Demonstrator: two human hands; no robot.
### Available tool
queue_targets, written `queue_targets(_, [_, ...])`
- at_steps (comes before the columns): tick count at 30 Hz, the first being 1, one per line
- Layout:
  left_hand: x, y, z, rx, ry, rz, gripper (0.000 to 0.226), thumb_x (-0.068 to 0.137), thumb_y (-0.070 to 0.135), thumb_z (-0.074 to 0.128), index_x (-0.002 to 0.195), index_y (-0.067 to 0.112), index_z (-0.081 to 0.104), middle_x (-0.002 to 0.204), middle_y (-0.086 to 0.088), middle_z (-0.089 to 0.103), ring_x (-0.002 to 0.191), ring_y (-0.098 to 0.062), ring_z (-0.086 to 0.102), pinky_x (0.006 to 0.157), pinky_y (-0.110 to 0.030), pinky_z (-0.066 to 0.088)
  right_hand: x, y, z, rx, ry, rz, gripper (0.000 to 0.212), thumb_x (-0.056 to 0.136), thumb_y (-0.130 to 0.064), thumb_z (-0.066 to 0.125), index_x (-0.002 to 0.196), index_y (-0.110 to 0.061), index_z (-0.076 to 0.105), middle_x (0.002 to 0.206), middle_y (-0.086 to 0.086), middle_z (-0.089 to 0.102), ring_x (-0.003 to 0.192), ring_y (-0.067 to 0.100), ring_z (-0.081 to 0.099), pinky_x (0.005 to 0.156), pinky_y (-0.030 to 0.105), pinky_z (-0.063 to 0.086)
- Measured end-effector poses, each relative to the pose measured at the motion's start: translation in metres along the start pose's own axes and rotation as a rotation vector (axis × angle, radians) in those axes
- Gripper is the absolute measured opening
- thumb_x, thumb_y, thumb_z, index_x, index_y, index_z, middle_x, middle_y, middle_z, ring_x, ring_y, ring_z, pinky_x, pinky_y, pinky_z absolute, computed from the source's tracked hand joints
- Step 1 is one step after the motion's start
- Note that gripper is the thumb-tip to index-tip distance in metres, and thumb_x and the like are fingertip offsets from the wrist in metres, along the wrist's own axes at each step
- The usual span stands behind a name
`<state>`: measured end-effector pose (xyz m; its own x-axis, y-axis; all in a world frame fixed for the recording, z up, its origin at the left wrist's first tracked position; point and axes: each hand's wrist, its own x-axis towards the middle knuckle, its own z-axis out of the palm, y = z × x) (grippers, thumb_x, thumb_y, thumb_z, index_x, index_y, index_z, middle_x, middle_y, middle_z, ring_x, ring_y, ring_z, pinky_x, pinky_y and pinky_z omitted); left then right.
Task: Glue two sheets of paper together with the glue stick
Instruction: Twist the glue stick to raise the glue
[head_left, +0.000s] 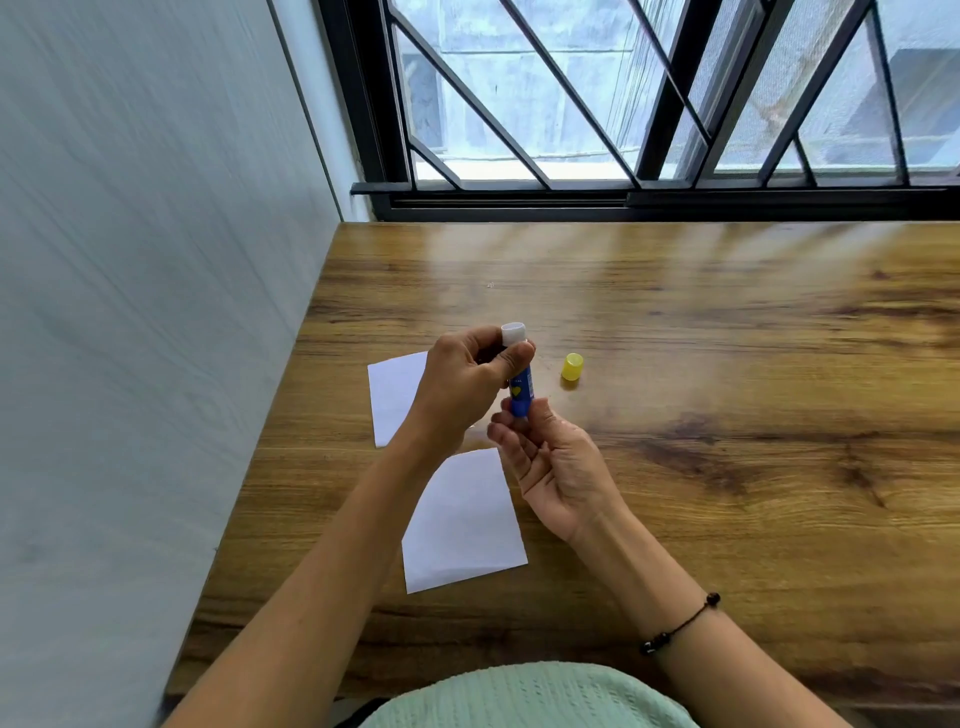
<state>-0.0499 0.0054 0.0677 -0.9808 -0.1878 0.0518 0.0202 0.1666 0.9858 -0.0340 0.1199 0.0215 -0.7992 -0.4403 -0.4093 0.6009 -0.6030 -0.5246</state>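
At frame center, the left hand (462, 387) grips the blue glue stick (521, 389) near its white tip while the right hand (550, 457) pinches its base (yellow cap (572, 368) off, just right), above two paper sheets (462, 525) on the table (727, 389).

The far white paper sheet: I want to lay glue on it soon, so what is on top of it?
Nothing visibly rests on the far white paper sheet. The left hand, holding the blue glue stick, covers its right part, so that area stays unseen.
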Motion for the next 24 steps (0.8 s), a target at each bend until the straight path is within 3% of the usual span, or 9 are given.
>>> queue_targets(6, [0.0002, -0.0003, -0.0002, -0.001, -0.010, -0.002, 0.008, 0.084, 0.016, 0.060, 0.088, 0.011, 0.065, 0.073, 0.003, 0.062, 0.059, 0.006, 0.058, 0.057, -0.007, 0.046, -0.0011, -0.0007, 0.0005, -0.013, -0.057, -0.043, 0.028, 0.080, -0.013, 0.059, 0.107, -0.006, 0.058, 0.077, 0.011, 0.073, 0.072, 0.022, 0.072, 0.059, 0.021, 0.057])
queue_targets(9, [-0.0009, 0.0000, 0.0009, 0.000, -0.023, 0.008, 0.005, 0.084, 0.015, 0.060, 0.086, 0.013, 0.064, 0.074, 0.004, 0.062, 0.062, 0.007, 0.058, 0.057, -0.007, 0.046, -0.0006, -0.0006, -0.0009, -0.017, -0.038, -0.032, 0.021, 0.085, -0.013, 0.054, 0.103, -0.004, 0.059, 0.073, 0.010, 0.073, 0.069, 0.020, 0.071, 0.057, 0.021, 0.056])
queue_targets(13, [-0.0012, 0.0002, 0.0008, -0.007, -0.017, 0.012, 0.004, 0.084, 0.014, 0.060, 0.085, 0.014, 0.064, 0.072, 0.006, 0.062, 0.061, 0.007, 0.058, 0.056, -0.006, 0.046, -0.0027, 0.0001, -0.0005, -0.024, -0.030, -0.019, 0.030, 0.074, -0.024, 0.059, 0.095, -0.003, 0.065, 0.072, 0.011, 0.073, 0.066, 0.020, 0.071, 0.055, 0.021, 0.056])
queue_targets(19, [-0.0009, -0.0016, -0.0013, -0.004, -0.010, 0.002, 0.008, 0.083, 0.016, 0.061, 0.089, 0.012, 0.065, 0.075, 0.005, 0.063, 0.063, 0.003, 0.060, 0.057, -0.007, 0.047, -0.0021, -0.0006, 0.0005, -0.048, -0.067, -0.038, 0.031, 0.077, -0.018, 0.059, 0.106, -0.006, 0.058, 0.078, 0.011, 0.073, 0.072, 0.021, 0.071, 0.059, 0.021, 0.057])
queue_targets(24, [-0.0028, -0.0022, 0.0007, 0.011, -0.008, 0.006, 0.012, 0.083, 0.015, 0.061, 0.093, 0.009, 0.065, 0.076, 0.005, 0.063, 0.062, 0.007, 0.059, 0.057, -0.007, 0.047, -0.0032, 0.0008, -0.0012, -0.044, -0.042, -0.008, 0.029, 0.077, -0.022, 0.058, 0.099, -0.004, 0.062, 0.071, 0.010, 0.072, 0.063, 0.018, 0.070, 0.054, 0.020, 0.056])
